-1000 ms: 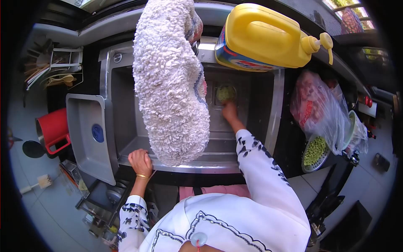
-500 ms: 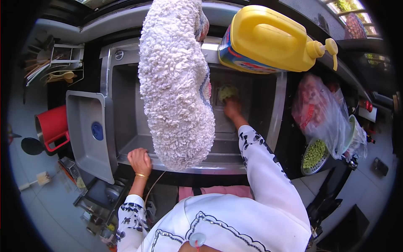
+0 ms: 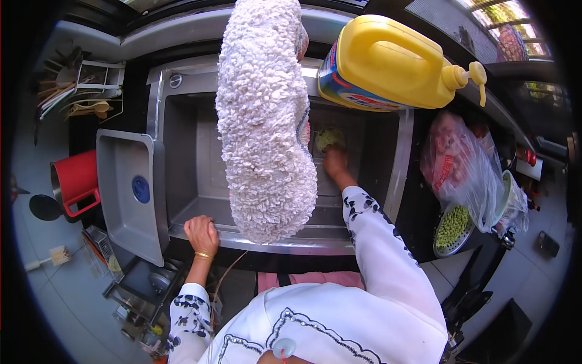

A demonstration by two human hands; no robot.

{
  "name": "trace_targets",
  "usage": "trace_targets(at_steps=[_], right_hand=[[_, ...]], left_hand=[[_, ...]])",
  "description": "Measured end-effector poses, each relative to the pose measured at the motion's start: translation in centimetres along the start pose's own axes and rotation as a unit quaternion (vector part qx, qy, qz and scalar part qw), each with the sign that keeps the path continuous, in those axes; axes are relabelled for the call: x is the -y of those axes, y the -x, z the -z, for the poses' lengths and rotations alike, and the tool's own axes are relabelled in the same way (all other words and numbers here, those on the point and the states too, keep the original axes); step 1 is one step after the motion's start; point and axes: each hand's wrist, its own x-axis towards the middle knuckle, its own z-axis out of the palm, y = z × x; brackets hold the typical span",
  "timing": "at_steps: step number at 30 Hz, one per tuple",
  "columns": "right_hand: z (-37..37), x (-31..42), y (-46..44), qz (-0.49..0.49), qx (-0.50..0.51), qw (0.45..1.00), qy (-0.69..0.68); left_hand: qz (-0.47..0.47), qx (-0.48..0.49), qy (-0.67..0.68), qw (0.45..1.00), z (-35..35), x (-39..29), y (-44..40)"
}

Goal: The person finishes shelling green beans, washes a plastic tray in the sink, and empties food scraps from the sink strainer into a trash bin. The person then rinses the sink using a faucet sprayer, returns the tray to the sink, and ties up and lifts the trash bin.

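Note:
My right hand [image 3: 335, 161] reaches down into the grey sink [image 3: 177, 145], its fingers closed against a pale green, rough-looking clump [image 3: 329, 138] on the basin floor. What exactly that clump is, I cannot make out. At the front left, my left hand [image 3: 202, 235] grips the sink's front rim with curled fingers. A shaggy white towel-like cloth [image 3: 267, 133] stands out close to the camera between both hands and covers the middle of the basin.
A yellow pump bottle [image 3: 388, 60] lies along the back right rim. Left of the basin are a grey tray [image 3: 124, 209] and a red jug [image 3: 76, 182]. On the right are a plastic bag [image 3: 458, 158] and a colander [image 3: 445, 246] of green pieces.
The shaggy cloth appears shifted a little to the right in view. My right hand has moved very slightly at the pale green clump, while my left hand keeps its place on the rim.

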Motion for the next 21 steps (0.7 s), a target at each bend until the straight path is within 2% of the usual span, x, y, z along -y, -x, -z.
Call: trace_targets(at_steps=[8,17,21], right_hand=[[0.1,-0.1,-0.3,-0.019,-0.023,0.998,-0.046],[-0.4,0.1,-0.4,0.002,-0.025,1.000,-0.007],[0.2,0.3,0.8,0.033,-0.061,0.996,-0.052]], left_hand=[[0.008,0.005,0.012,1.000,0.1,-0.1,0.0],[-0.006,0.022,-0.016,1.000,-0.7,0.6,0.6],[-0.003,0.022,-0.011,1.000,-0.3,0.4,0.4]])
